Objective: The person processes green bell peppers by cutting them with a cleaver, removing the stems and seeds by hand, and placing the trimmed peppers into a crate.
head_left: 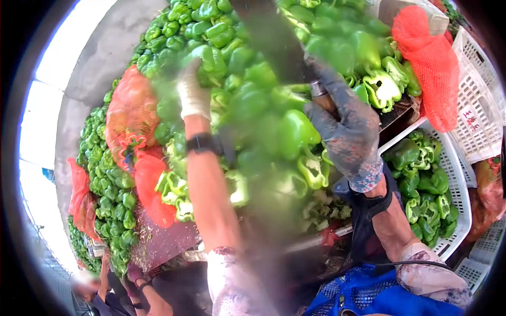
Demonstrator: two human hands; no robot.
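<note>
My right hand, in a grey flowered glove, is closed around the handle of a wide-bladed knife. Its dark blade points up and away over the pepper heap, blurred. My left hand, in a whitish glove, reaches into the heap with its fingers stretched out beside a green bell pepper. A smudge on the lens softens the fingertips. Between my hands lie whole peppers and a large bright green pepper. Cut pepper pieces lie nearer to me.
A white crate of cut peppers stands at my right, near stacked white crates and a red mesh bag. Left are a full red mesh bag and a reddish board. Another person's arms work at lower left.
</note>
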